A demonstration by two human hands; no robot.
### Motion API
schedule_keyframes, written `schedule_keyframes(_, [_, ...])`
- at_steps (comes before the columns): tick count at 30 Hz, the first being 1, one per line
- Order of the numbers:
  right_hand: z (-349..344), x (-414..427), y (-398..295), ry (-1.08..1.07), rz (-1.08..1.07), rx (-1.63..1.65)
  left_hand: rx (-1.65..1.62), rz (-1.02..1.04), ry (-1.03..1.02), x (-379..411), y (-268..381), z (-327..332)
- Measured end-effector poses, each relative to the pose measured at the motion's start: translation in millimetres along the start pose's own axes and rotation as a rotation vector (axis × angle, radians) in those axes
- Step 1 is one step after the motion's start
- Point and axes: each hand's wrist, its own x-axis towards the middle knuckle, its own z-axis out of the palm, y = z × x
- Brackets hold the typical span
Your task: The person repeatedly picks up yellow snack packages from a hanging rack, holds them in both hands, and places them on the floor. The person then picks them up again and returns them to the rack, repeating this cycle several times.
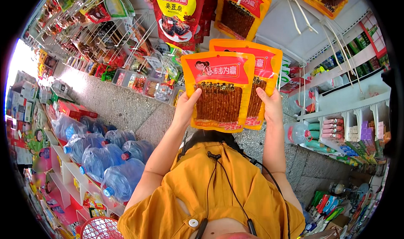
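Note:
My left hand [187, 108] grips the left edge of an orange snack packet [221, 103] with a red printed panel and a clear window showing brown strips. A matching orange packet [268, 57] lies partly behind it, and my right hand [272, 104] holds that one by its right edge, thumb on the front. Both packets are upright in front of my body and overlap; the front one hides much of the other. Just beyond them, similar orange packets [241, 14] hang on a white hook, beside a red and yellow snack bag [178, 21].
Bare white display hooks [301, 14] jut out at the upper right. Packed snacks [107, 43] hang at the left above clear bins [151, 87]. Large blue water bottles [123, 179] crowd the lower left. Shelves of soap packs [333, 128] stand at the right, and grey floor [126, 112] shows between.

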Motion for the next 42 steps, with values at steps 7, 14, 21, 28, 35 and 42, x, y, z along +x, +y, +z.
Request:
schedule_keyframes(7, [5.6,1.6,1.9,-0.038,0.012,0.019,0.016,0.017,0.025,-2.3,1.7,0.8])
schedule_keyframes(14, [11.6,3.9,6.5,-0.043,0.003,0.001,0.070,0.027,0.064,0.1,-3.9,-5.1])
schedule_keyframes(21, [15.2,3.2,10.6,-0.066,0.014,0.049,0.060,0.047,0.104,-3.8,-6.1,-11.3])
schedule_keyframes(28, [14.2,2.4,15.9,-0.077,0.008,0.043,0.059,0.075,0.085,-8.0,-2.8,-10.5])
schedule_keyframes(35, [12.8,1.9,14.8,-0.089,0.027,0.059,0.085,0.075,0.062,-9.6,-4.6,-16.1])
schedule_keyframes(42, [17.5,-0.4,11.9,-0.092,0.049,0.084,0.119,0.080,0.073,-9.8,-4.5,-17.6])
